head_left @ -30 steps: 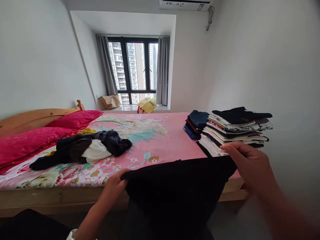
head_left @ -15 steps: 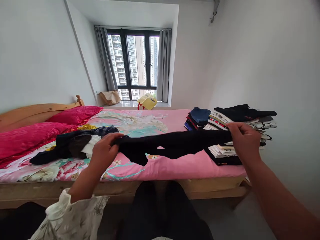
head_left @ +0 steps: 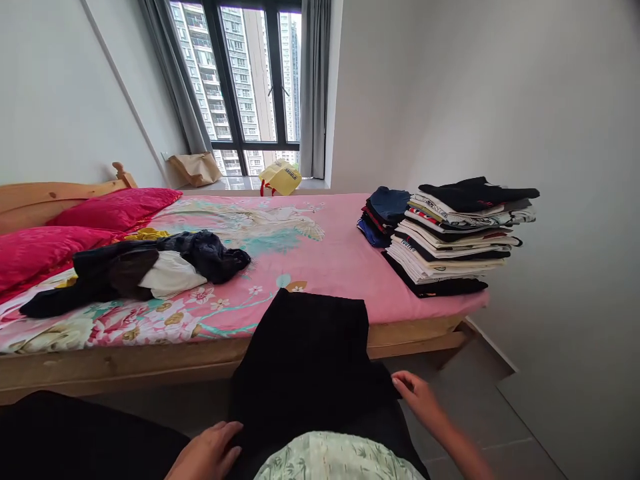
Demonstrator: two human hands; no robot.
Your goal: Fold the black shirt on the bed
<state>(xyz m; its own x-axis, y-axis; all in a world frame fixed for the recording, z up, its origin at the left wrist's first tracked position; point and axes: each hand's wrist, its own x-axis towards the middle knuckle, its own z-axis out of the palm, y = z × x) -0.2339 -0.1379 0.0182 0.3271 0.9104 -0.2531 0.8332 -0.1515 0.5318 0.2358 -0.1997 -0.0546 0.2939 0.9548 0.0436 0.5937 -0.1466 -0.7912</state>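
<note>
one tall folded stack (head_left: 453, 233) right of black garment (head_left: 307, 353), loose heap (head_left: 135, 270) left

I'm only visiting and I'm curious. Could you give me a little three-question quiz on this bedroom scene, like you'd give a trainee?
1. True or false: the black garment lies on top of the folded stack.
2. Where is the folded stack? A) on the floor B) at the end of the bed far from the pink pillows C) on a chair
3. What colour is the bag on the window ledge?

Key
1. False: it drapes over the bed's near edge, with the left hand and right hand at its lower part.
2. B
3. Yellow
</note>
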